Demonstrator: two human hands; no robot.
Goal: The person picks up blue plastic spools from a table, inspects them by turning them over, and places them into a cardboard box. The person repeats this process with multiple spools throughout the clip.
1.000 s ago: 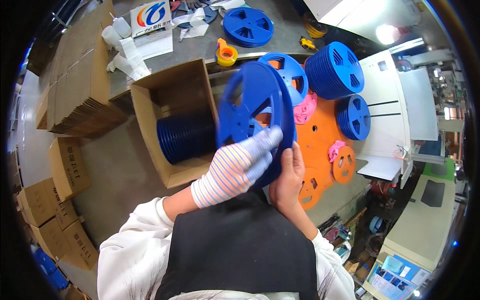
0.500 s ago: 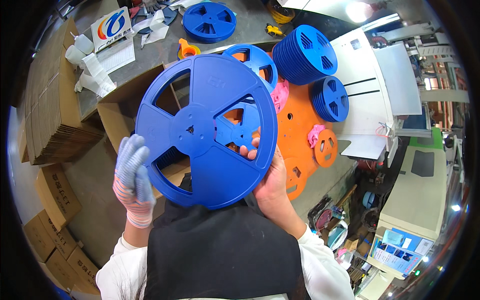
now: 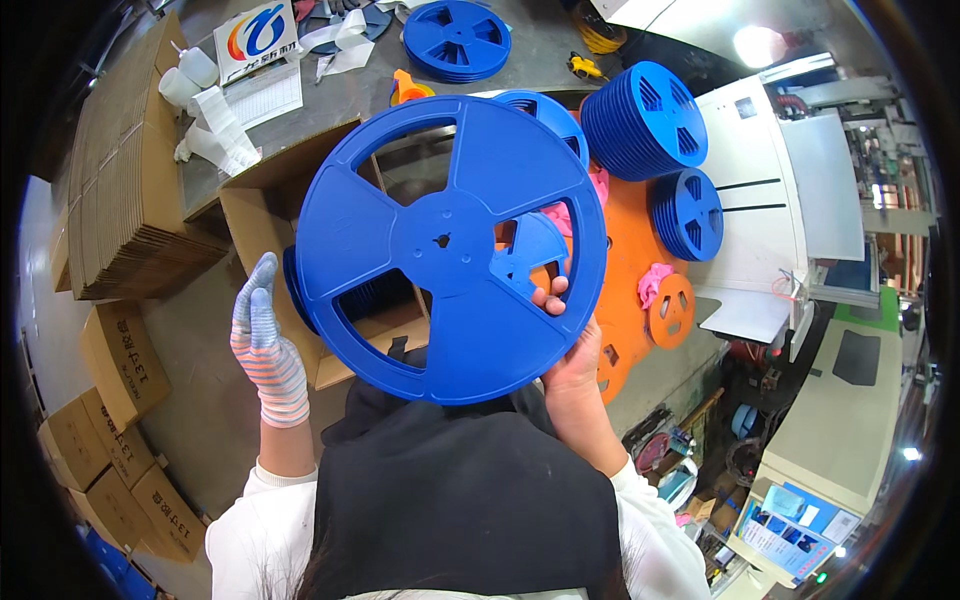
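Note:
A large blue plastic reel (image 3: 425, 225) with a small centre hole and several cut-out windows faces me in front of my chest. My bare right hand (image 3: 572, 355) grips its lower right rim, with fingertips showing through a window. My left hand (image 3: 268, 345), in a striped knit glove, is held upright beside the reel's left edge, apart from it, fingers stretched and nothing in them. Behind the reel is an open cardboard box (image 3: 246, 215) with more blue reels (image 3: 292, 290) in it, mostly hidden. Another blue reel (image 3: 548, 112) shows behind the upper right rim.
Stacked blue reels (image 3: 640, 115) and a smaller stack (image 3: 687, 215) stand on an orange surface (image 3: 630, 225) at right, near pink cloths (image 3: 655, 285). More reels (image 3: 457, 40) and an orange tape dispenser (image 3: 410, 90) lie on the grey table. Flattened cartons (image 3: 125, 190) lean at left.
My left hand has turned edge-on, its fingers straighter. In the picture the reel sits farther right and has rotated a little, still in my right hand. The whole view has shifted.

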